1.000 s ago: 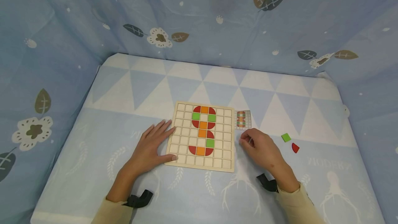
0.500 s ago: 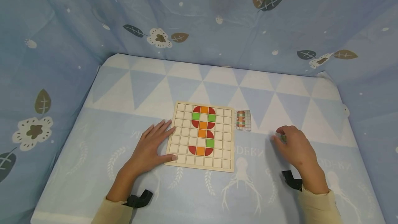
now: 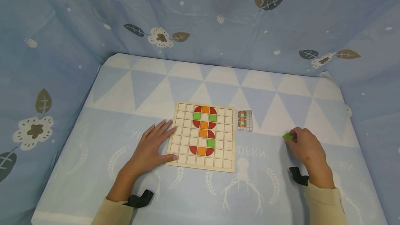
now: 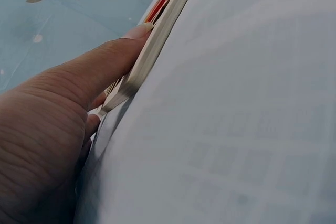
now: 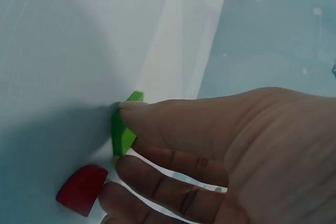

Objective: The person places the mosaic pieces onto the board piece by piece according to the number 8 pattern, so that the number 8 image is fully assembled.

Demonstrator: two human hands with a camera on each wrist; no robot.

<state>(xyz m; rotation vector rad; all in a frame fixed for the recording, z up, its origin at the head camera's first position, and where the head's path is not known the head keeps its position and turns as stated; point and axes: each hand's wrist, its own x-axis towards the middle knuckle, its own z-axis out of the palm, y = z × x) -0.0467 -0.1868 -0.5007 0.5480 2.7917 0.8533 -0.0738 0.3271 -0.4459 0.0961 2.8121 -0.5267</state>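
Observation:
A wooden grid board (image 3: 223, 163) lies on the table, with red quarter-circle, orange square and green square tiles set in its middle columns. My left hand (image 3: 151, 148) rests spread over the board's left edge, its thumb on the near left corner; in the left wrist view the thumb (image 4: 113, 59) presses on the rim. To the right, my right hand (image 3: 307, 148) pinches a green square tile (image 3: 287, 136) between thumb and fingers. The right wrist view has that green tile tilted, and a red quarter-circle tile (image 5: 83, 190) just beside the fingertips. In the head view the hand hides this red tile.
A small pattern card (image 3: 244, 120) with a printed coloured design lies against the board's right side. The table (image 3: 193, 197) has a pale blue and white patterned cover. Blue printed cloth (image 3: 200, 16) hangs around its back and sides.
My right hand has moved right from beside the board to the loose tiles and taken hold of the green square one. The left hand and the board have stayed put.

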